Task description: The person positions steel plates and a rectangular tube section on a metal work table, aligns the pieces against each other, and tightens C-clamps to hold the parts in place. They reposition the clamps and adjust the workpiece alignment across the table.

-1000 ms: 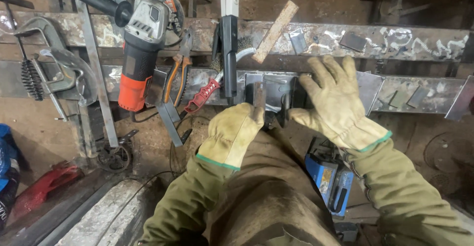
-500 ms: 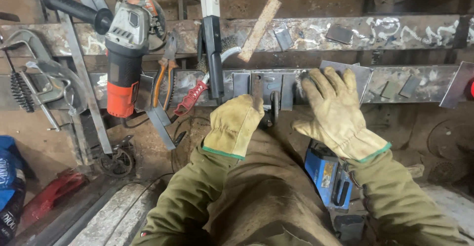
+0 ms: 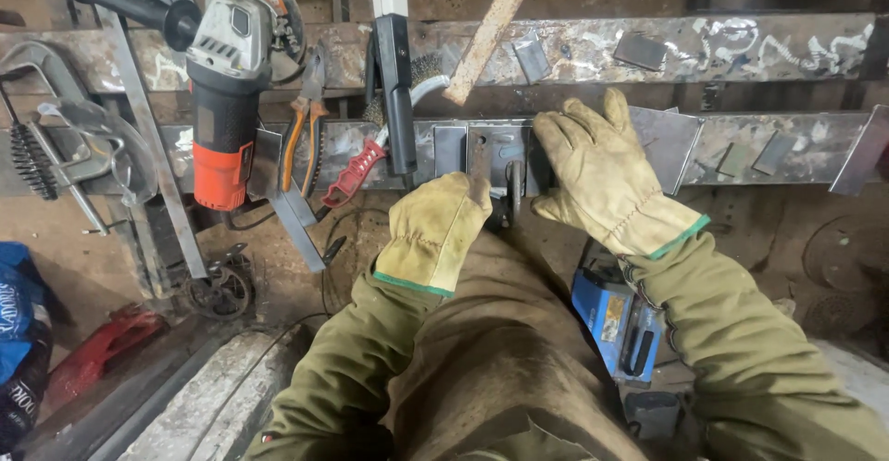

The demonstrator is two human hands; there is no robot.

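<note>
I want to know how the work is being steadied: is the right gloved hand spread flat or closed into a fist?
Spread flat. The right hand lies palm-down with fingers extended on the steel beam.

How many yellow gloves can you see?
2. The left glove is curled below the metal bar, by a small clamp. The right glove lies flat on the bar's plates.

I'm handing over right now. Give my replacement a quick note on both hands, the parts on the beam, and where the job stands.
Left hand: gloved, closed at the front edge of the beam, at a dark clamp handle; its grip is hidden.
Right hand: gloved, open, flat on a small steel plate on the beam.
Nearby: grinder, pliers, larger plate.
Done: plates set on the beam. Left: whether the clamp is tight cannot be seen.
</note>
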